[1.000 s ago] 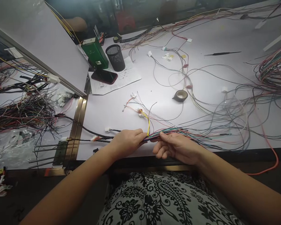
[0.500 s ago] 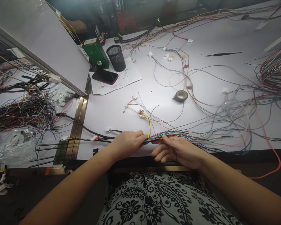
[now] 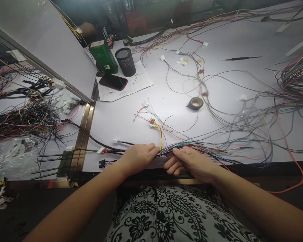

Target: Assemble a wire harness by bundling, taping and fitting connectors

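Note:
My left hand point(image 3: 141, 156) is closed around a wire harness point(image 3: 199, 148) near the table's front edge. Black-sleeved branches with white connectors point(image 3: 101, 150) and a black connector point(image 3: 102, 163) come out on its left side. By my left fingertips a yellow wire branch point(image 3: 161, 134) rises away from the bundle. My right hand point(image 3: 185, 161) has its thumb on the multicoloured wires, just right of the left hand. The index finger is partly hidden under the wires, and the other fingers are curled below the bundle. Toward the right, the loose wires fan out.
A roll of black tape point(image 3: 195, 103) lies beyond the wires. Farther back are tweezers point(image 3: 241, 58), a phone point(image 3: 113, 82) on a printed sheet, a mesh cup point(image 3: 125, 62) and a green box point(image 3: 103, 57). A panel point(image 3: 45, 47) with pegs point(image 3: 50, 164) below stands left.
My left hand and the harness have shifted slightly toward the front edge, and the black connector shows more. My right hand keeps nearly the same place at the wires.

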The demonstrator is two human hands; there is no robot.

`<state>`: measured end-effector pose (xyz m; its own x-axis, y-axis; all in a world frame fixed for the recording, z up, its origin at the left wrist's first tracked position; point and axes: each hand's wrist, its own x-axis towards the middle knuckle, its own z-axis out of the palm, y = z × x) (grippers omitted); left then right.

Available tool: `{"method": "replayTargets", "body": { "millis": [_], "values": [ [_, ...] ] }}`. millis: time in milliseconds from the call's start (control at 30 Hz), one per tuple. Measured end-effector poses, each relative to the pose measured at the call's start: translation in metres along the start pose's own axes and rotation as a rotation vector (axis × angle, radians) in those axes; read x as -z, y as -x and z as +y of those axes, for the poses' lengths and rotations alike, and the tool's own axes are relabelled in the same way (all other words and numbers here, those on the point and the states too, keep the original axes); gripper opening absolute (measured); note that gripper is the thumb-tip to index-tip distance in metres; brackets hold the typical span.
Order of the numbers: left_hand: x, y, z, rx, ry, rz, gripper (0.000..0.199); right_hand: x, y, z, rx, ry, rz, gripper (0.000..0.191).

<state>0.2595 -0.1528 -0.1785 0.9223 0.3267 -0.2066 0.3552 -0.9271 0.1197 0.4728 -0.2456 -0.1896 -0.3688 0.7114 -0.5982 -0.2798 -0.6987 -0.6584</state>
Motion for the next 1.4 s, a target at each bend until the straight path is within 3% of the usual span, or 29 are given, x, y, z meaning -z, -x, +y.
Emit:
{"method": "replayTargets", "body": {
  "millis": [233, 333, 400, 467, 567, 633, 800, 967, 1067, 1133, 1233, 1300, 1400],
  "values": [
    [-0.004, -0.003, 0.000, 0.038, -0.025, -0.022, 0.024, -0.006, -0.006, 0.000, -0.021, 0.140, 0.149, 0.062],
    [-0.009, -0.004, -0.001, 0.043, -0.014, -0.017, 0.024, -0.007, 0.004, -0.002, -0.138, 0.222, 0.100, 0.064],
    [-0.013, -0.004, 0.000, 0.052, -0.016, -0.003, 0.024, -0.008, 0.014, -0.002, -0.100, 0.482, 0.058, 0.057],
    [-0.015, -0.004, 0.001, 0.071, -0.020, 0.018, 0.024, -0.010, 0.021, 0.000, 0.179, 0.868, 0.102, 0.042],
    [-0.016, -0.006, 0.003, 0.107, -0.014, 0.045, 0.026, -0.009, 0.014, 0.007, 0.747, 1.312, 0.301, 0.022],
    [-0.014, -0.006, 0.004, 0.113, -0.005, 0.069, 0.029, -0.004, 0.000, 0.012, 0.916, 1.427, 0.387, 0.024],
    [-0.012, 0.019, 0.005, 0.236, 0.032, 0.108, 0.042, 0.011, -0.027, 0.017, 0.953, 1.376, 0.377, 0.019],
    [-0.015, 0.072, 0.003, 0.443, 0.001, 0.045, 0.059, 0.013, -0.026, 0.013, 0.951, 1.327, 0.359, 0.014],
    [-0.011, 0.091, -0.004, 0.522, -0.073, -0.016, 0.054, 0.013, -0.026, 0.013, 0.944, 1.336, 0.353, 0.013],
    [-0.005, 0.095, -0.013, 0.511, -0.128, -0.027, 0.043, 0.013, -0.027, 0.014, 0.956, 1.348, 0.359, 0.013],
    [0.008, 0.091, -0.028, 0.519, -0.209, 0.080, 0.031, 0.012, -0.026, 0.018, 0.996, 1.404, 0.392, 0.014],
    [0.015, 0.084, -0.034, 0.515, -0.204, 0.149, 0.033, 0.011, -0.024, 0.021, 1.010, 1.471, 0.444, 0.014],
    [0.021, 0.066, -0.029, 0.379, -0.049, 0.117, 0.049, 0.008, -0.021, 0.023, 1.019, 1.556, 0.504, 0.015]
  ]
}}
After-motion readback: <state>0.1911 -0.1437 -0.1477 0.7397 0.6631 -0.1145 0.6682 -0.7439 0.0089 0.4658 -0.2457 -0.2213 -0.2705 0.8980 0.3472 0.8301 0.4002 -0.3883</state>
